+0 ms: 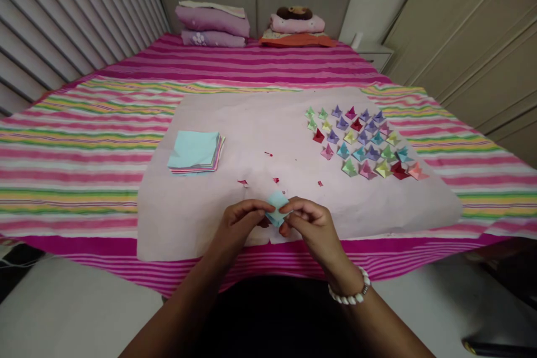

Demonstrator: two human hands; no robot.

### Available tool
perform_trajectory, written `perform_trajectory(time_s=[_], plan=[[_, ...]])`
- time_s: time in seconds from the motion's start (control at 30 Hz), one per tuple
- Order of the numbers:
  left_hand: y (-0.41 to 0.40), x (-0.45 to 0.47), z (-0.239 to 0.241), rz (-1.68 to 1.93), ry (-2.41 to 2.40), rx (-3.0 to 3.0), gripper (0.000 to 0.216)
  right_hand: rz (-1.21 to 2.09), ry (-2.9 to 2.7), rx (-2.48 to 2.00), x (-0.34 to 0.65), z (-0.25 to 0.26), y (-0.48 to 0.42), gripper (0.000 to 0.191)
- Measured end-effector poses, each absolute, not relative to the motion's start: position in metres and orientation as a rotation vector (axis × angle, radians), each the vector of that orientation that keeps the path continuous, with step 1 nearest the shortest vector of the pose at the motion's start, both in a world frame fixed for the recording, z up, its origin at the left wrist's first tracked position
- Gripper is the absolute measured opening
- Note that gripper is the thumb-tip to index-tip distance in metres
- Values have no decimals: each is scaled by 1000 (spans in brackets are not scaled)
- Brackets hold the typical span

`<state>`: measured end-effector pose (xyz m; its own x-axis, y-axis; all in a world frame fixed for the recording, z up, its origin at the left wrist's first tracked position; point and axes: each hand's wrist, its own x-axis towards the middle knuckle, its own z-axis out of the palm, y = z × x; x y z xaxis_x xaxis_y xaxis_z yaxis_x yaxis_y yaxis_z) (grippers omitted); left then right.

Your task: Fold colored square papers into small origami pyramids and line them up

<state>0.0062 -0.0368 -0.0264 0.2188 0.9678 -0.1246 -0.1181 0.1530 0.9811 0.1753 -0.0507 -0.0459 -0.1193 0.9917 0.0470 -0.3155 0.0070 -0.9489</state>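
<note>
Head view, looking down over a bed with a striped cover (pixel 84 140) in pink, green and yellow bands. A large pale pink sheet (pixel 251 123) lies flat on the cover as a work surface. Both hands meet at its near edge, centre of frame. The left hand (pixel 241 221) and right hand (pixel 312 224) each pinch 1 side of a small light blue paper piece (pixel 277 204), fingertips closed on it, thumbs on the near side; the piece is folded and held just above the sheet, tilted, its upper corner pointing away from the person. A white bead bracelet (pixel 350 293) sits on the right wrist. To the left on the sheet, well apart from the hands, a stack of square papers (pixel 195 151), light blue on top, pink and yellow edges showing beneath. To the right, a cluster of folded paper shapes (pixel 363 142) in loose rows: green, purple, red, teal, yellow, pink. Small red scraps (pixel 243 182) are scattered between the hands and the middle of the sheet. At the far end of the bed, folded purple bedding (pixel 212 22) and a pink pillow pile (pixel 297 25) lie against the headboard. Wardrobe doors (pixel 474 39) stand on the right, a slatted panel (pixel 62 28) on the left.
</note>
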Motion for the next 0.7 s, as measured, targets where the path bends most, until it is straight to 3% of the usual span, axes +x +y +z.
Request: perform_trajectory(time_s=[0.7], plan=[[-35, 0, -22, 1100, 1128, 1578, 9, 1205, -1148, -1056, 176, -37, -49, 13]])
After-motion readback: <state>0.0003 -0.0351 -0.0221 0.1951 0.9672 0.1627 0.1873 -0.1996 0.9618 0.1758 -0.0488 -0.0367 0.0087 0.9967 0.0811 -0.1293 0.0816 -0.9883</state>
